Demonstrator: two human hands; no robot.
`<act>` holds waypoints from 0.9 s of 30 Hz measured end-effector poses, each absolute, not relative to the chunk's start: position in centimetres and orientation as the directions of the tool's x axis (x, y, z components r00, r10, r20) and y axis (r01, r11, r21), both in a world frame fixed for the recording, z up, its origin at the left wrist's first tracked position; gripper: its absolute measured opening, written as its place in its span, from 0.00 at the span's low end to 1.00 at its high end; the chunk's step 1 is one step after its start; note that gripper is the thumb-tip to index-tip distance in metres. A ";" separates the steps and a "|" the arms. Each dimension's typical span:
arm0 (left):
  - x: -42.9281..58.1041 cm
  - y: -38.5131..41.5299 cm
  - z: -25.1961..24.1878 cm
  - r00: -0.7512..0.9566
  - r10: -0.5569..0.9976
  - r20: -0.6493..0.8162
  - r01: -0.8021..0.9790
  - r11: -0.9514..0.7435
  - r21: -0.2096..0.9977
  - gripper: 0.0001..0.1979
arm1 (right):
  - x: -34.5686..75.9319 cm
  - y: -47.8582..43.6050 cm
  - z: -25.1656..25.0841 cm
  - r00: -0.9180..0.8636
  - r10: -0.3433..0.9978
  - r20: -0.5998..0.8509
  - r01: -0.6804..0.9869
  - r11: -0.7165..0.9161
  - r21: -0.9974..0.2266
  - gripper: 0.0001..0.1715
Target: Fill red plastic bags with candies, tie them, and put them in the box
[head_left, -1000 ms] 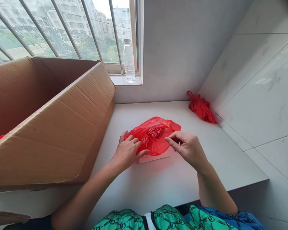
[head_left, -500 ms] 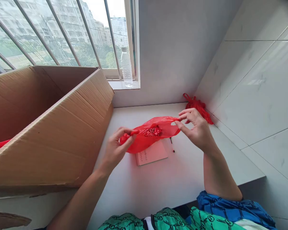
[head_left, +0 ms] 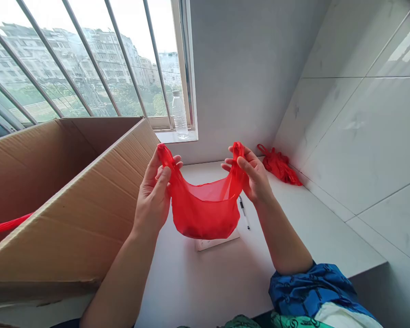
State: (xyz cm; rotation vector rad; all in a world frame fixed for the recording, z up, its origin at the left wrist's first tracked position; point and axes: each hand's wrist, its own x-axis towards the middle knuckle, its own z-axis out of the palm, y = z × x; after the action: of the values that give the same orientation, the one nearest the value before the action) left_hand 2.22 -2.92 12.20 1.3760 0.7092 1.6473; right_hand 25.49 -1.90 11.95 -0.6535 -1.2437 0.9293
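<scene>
The thin, translucent red plastic carrier bag (head_left: 205,217) hangs upright between our two hands, its mouth open, above the smooth white desk (head_left: 314,228), partly hiding a pale, flat rectangular notebook (head_left: 214,244); we cannot tell whether its base touches. Our left hand (head_left: 153,200) pinches one loop handle (head_left: 164,154) between thumb and fingers, and our right hand (head_left: 258,178) grips the other. Film this thin could, we judge, stretch or tear if we pull the handles apart too hard, and letting one slip would tip the bag and spill anything inside. Swung low, it might also nudge the slim black-and-white pen (head_left: 243,212). As for writing, the notebook shows faint marks too small for us to read, and we make out no brand on the bag.
</scene>
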 end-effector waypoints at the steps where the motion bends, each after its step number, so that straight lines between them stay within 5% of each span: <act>1: 2.5 -2.8 12.0 0.002 0.873 0.487 -0.230 -0.474 0.850 0.26 | 25.2 -2.3 12.0 0.004 0.863 0.505 -0.200 0.495 -0.845 0.32; 6: 3.7 -2.1 10.8 0.312 0.856 0.412 -0.169 -0.376 0.911 0.26 | 23.6 -3.3 11.1 -0.251 0.876 0.412 0.036 0.434 -0.900 0.50; 11: 4.0 -1.8 9.5 0.650 0.727 0.220 0.035 -0.317 0.948 0.37 | 22.0 -3.0 9.1 -0.305 0.866 0.396 0.001 0.416 -0.909 0.34; 15: 3.9 -2.1 8.7 0.628 0.754 0.191 0.088 -0.313 0.946 0.28 | 21.9 -2.5 8.0 -0.350 0.895 0.276 -0.139 0.242 -0.960 0.23; 21: 3.8 -1.9 7.9 0.480 0.865 0.148 -0.096 -0.115 0.989 0.31 | 22.9 -2.0 7.3 -0.259 0.942 0.211 -0.380 0.101 -0.919 0.16; 24: 3.9 -1.9 8.0 0.478 0.876 0.064 -0.109 -0.013 0.994 0.26 | 23.1 -2.2 7.3 -0.312 0.907 0.282 -0.287 0.193 -0.938 0.13; 27: 4.0 -1.9 8.0 0.485 0.868 0.106 -0.003 -0.120 0.993 0.28 | 23.1 -2.8 7.4 -0.334 0.861 0.384 -0.108 0.369 -0.923 0.12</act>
State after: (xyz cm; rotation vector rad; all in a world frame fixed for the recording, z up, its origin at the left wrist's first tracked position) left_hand 4.05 -1.88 7.99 1.5103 0.7869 0.8926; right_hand 23.14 -2.75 7.44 -0.6907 -1.5914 1.1687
